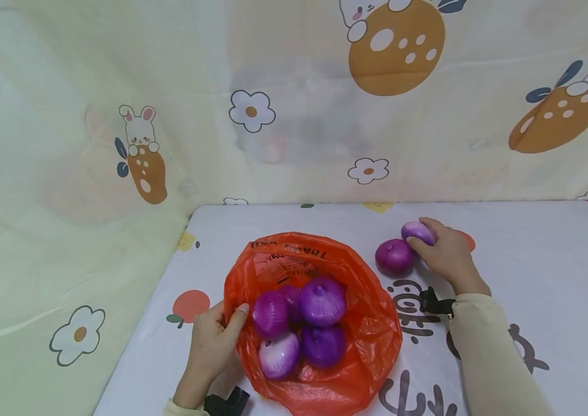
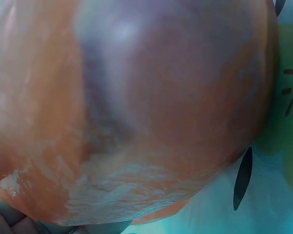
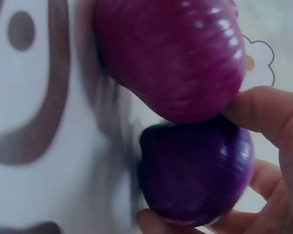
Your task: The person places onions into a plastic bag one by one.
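Note:
An orange-red plastic bag (image 1: 372, 346) stands with its mouth wide on the table, several purple onions (image 1: 323, 301) inside. My left hand (image 1: 216, 338) pinches the bag's left rim, thumb inside; in the left wrist view the bag's side (image 2: 176, 122) fills most of the picture. At the back right, my right hand (image 1: 447, 254) grips a purple-and-white onion (image 1: 418, 232) between thumb and fingers. A darker onion (image 1: 395, 257) lies right against it. In the right wrist view the gripped onion (image 3: 195, 170) sits below the magenta onion (image 3: 171, 53), with fingers around its far side.
The table has a white cloth (image 1: 549, 260) printed with fruit, flowers and dark lettering. Behind it and to the left hang cream sheets (image 1: 299, 185) with rabbit and flower prints. A black wrist strap piece (image 1: 435, 301) sits on the right wrist.

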`<state>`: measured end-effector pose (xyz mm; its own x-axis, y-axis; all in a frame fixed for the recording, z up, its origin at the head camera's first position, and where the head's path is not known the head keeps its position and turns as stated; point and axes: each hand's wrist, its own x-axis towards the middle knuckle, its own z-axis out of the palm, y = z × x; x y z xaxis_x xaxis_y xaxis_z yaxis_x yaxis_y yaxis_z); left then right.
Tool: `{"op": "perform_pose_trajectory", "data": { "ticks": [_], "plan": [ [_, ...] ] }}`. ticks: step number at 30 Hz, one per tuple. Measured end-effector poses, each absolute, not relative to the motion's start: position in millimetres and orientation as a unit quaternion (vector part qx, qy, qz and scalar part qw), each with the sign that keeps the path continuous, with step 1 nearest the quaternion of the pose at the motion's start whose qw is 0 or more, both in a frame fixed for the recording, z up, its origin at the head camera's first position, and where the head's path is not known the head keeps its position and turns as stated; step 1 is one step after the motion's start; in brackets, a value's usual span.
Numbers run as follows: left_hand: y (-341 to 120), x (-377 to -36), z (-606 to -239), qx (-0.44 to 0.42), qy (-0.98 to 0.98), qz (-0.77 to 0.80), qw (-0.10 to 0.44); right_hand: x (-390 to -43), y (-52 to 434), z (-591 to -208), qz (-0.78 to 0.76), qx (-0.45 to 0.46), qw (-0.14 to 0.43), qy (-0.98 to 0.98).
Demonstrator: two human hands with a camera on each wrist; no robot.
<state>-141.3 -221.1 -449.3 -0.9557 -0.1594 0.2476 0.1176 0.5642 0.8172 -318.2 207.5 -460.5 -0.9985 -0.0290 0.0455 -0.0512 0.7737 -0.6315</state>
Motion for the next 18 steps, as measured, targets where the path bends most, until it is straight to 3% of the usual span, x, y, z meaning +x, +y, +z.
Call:
{"op": "perform_pose_trajectory", "data": {
  "ticks": [18],
  "plan": [
    [-221.5, -141.9, -449.2, 0.007, -0.873, -0.466, 0.140, -300.9, 203.2, -452.6, 0.372, -0.018, 0.062, -0.926]
  ]
}}
